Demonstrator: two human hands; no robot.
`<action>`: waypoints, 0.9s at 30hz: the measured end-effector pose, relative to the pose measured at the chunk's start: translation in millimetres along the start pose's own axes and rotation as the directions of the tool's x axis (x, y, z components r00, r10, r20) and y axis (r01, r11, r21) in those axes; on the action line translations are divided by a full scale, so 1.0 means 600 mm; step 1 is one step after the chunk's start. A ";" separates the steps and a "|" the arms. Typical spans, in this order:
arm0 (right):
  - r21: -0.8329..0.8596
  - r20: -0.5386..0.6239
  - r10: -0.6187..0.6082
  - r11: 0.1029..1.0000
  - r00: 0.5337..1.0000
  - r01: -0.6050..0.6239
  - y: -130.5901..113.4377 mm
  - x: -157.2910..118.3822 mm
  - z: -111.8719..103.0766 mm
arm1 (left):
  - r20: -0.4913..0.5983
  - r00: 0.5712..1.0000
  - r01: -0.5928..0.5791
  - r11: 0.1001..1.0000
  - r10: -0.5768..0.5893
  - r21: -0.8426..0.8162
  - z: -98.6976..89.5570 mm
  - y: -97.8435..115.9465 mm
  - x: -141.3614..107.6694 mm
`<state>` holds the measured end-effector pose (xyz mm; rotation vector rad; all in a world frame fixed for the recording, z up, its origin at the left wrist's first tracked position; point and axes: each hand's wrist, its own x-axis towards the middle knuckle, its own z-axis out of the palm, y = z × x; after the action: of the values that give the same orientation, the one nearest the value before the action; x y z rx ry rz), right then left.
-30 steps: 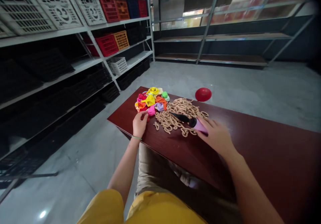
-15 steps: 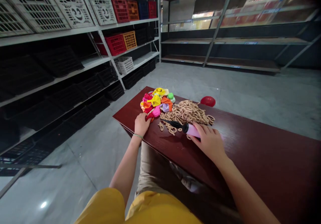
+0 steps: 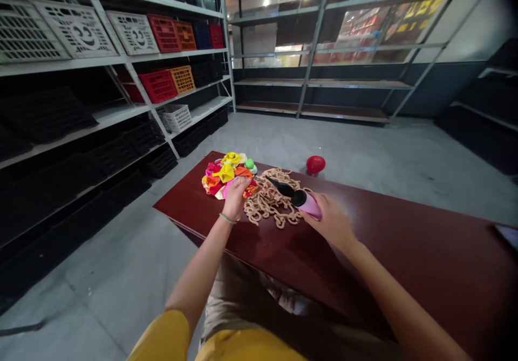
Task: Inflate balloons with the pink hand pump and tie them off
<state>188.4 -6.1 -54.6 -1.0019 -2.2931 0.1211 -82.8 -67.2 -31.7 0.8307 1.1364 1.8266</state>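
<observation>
Pink-and-black, the hand pump [image 3: 298, 198] sits over the tan curled pieces [image 3: 270, 205], its nozzle pointing toward the balloon pile; the right hand [image 3: 334, 218] has its fingers wrapped around the barrel. The left hand [image 3: 234, 198], at the pile's near side, appears to pinch a red patterned balloon [image 3: 251, 190]. The step in hand looks like readying that balloon, apart from the nozzle; the next move likely calls for lining up its neck with the tip. The bright balloon pile [image 3: 226, 174] lies on the brown table [image 3: 388, 231], a red ball-like object [image 3: 315, 164] beyond its far edge.
</observation>
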 end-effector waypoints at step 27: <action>-0.172 -0.113 0.174 0.966 0.978 -0.192 0.065 -0.056 -0.034 | 0.245 0.936 0.331 0.872 -0.253 -0.361 0.142 -0.088 0.050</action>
<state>242.1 -4.8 -67.9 -1.2846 -2.1492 -0.0617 -8.9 5.9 -44.6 0.5440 0.6892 1.6053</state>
